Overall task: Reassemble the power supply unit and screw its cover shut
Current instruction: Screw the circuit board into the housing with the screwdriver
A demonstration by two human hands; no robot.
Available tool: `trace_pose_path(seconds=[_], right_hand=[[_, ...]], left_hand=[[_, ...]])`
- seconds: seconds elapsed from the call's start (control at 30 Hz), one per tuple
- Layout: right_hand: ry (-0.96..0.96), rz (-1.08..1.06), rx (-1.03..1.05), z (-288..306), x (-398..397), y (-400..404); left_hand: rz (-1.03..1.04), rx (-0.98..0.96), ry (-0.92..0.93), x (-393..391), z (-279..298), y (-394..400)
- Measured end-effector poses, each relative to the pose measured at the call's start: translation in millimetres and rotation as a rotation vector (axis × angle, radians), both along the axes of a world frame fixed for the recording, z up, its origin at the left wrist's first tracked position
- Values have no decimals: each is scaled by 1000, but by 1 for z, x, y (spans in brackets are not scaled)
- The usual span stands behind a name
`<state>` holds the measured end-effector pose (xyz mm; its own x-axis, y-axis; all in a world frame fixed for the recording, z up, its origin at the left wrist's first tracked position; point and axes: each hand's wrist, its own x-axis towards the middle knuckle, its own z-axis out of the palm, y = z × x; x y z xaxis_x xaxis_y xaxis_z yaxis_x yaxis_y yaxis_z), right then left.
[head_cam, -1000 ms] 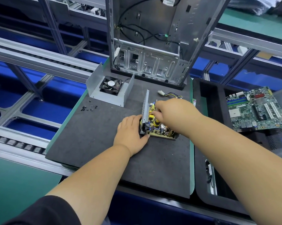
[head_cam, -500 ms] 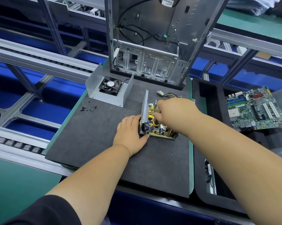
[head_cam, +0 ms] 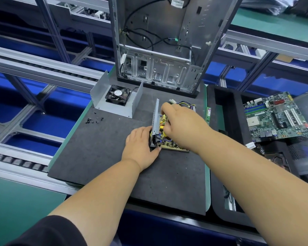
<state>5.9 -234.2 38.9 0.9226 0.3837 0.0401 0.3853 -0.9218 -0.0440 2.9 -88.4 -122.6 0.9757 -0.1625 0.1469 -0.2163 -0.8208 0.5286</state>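
I judged that I was in the early step of the task: seating the circuit board [head_cam: 169,147] against the upright metal side plate [head_cam: 155,119] of the power supply, before any cover could go on.

My left hand [head_cam: 140,145] lay flat on the dark mat [head_cam: 96,153], its fingers curled round the near end of the side plate and the thumb pressed at the plate's lower corner, so it gripped the plate and kept it standing. The board lay directly to the right of this hand, touching the plate.

My right hand [head_cam: 182,126] was over the board, covering most of it. Its fingers were bent down among the yellow components, but I could not tell if they pinched one part or only pushed on it. The bundle of wires with a white plug [head_cam: 182,103] came out just beyond this hand.

The cover with the fan [head_cam: 116,99] stood open side up beyond my left hand, well apart from it, and the small black screws [head_cam: 93,120] lay loose on the mat to the left of it, also apart.

For the next move I thought the board must sit straight and the wires must be kept free, and then one hand must release to fetch the cover. A screwdriver I did not see anywhere.
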Motion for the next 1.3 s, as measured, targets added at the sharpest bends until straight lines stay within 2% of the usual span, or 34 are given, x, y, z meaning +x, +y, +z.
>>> trace_pose_path(seconds=[0.07, 0.23, 0.5, 0.63, 0.83, 1.0, 1.07, 1.2, 1.3], right_hand=[[-32, -11, -8, -2, 0, -3], [-110, -68, -237, -6, -1, -1], [25, -85, -95, -1, -3, 4], [29, -51, -162, 1, -2, -1], [-63, -132, -288, -6, 1, 3], [78, -229, -105, -3, 5, 1], [123, -163, -9, 0, 5, 0], [30, 16, 52, -2, 1, -4], [-72, -2, -20, -5, -1, -7]], left_hand=[[0, -3, -3, 0, 0, 0], [1, -6, 3, 0, 1, 0], [1, -27, 0, 0, 3, -1], [4, -37, -9, 0, 2, -1], [6, -31, -11, 1, 2, -1], [1, -35, -7, 0, 2, -1], [0, -36, -7, 0, 2, 0], [-3, -25, -5, 0, 3, -1], [-2, -23, -5, 0, 3, 0]])
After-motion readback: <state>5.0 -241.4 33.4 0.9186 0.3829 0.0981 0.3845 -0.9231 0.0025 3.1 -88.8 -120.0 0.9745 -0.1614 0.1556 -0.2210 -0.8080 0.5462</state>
